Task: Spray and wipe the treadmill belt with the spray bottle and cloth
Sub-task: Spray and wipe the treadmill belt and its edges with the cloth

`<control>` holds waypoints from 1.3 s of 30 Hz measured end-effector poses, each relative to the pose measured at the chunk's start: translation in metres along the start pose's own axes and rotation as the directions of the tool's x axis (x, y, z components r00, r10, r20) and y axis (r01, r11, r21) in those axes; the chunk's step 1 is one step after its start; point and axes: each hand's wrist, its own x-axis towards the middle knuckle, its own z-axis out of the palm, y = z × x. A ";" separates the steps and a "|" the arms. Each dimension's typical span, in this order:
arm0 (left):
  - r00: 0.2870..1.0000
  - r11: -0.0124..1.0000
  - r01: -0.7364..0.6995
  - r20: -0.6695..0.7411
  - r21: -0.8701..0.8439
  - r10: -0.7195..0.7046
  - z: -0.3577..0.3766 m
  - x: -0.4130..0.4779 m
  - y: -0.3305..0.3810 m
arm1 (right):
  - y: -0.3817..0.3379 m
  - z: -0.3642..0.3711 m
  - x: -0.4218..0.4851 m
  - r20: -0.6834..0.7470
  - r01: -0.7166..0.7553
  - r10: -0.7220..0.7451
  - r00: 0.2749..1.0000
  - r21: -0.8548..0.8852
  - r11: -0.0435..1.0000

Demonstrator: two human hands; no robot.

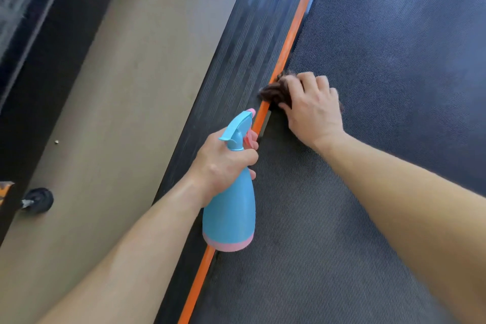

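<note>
L hand (226, 163) grips the bottle (228, 213) at the neck, fingers (253, 139) wrapped round it w/ one up by the pink trigger. The nozzle points fwd along the belt's edge, prob. so a squirt can land just ahead of the wiping hand w/o re-gripping. The bottle is held off the surface, base over the orange strip (292, 34).

R hand (313, 110) is down on the belt (381, 60) at its left margin, fingers bent over and clamped on a bunched dark brown cloth (274, 91). The wad pokes out past the fingertips, across the strip and onto the ribbed side rail (244, 42). My read: it's bunched that way to dig into the seam where belt meets strip (grime collects there).

Step in hand looks like wiping the edge. The belt further ahead shows a pale, patchy sheen, maybe spray or dust, can't tell which.

Beige floor (126, 87) runs along the left, w/ a small black wheel (39, 201) on it, well apart from the work.
</note>
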 end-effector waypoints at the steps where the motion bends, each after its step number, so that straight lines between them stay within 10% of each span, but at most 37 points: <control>1: 1.000 1.000 0.000 -0.002 -0.008 0.000 0.000 0.000 -0.001 | -0.004 0.001 0.001 -0.005 -0.066 0.066 0.998 0.016 0.998; 4: 1.000 1.000 0.009 -0.006 0.016 -0.009 0.000 -0.002 0.000 | -0.019 -0.003 -0.025 -0.009 -0.083 0.084 0.996 0.041 0.996; 9: 1.000 0.998 0.017 -0.001 0.060 -0.016 0.002 -0.009 0.005 | -0.015 -0.010 -0.089 0.089 0.371 -0.376 0.923 0.067 0.926; 17: 1.000 0.999 -0.004 0.006 0.032 0.004 -0.006 -0.001 0.003 | 0.004 -0.011 0.043 0.081 -0.247 0.242 0.967 0.057 0.967; 26: 0.999 0.999 0.005 -0.039 0.050 -0.003 -0.007 -0.007 0.004 | -0.026 -0.008 -0.076 0.082 0.310 -0.313 0.946 0.049 0.950; 33: 1.000 0.997 -0.007 -0.013 0.079 0.008 -0.006 -0.009 0.004 | -0.008 -0.008 0.018 0.070 -0.172 0.169 0.983 0.052 0.984; 39: 0.999 0.995 0.006 -0.033 0.102 -0.002 -0.006 -0.017 0.002 | -0.039 -0.009 -0.091 0.058 0.210 -0.219 0.974 0.127 0.969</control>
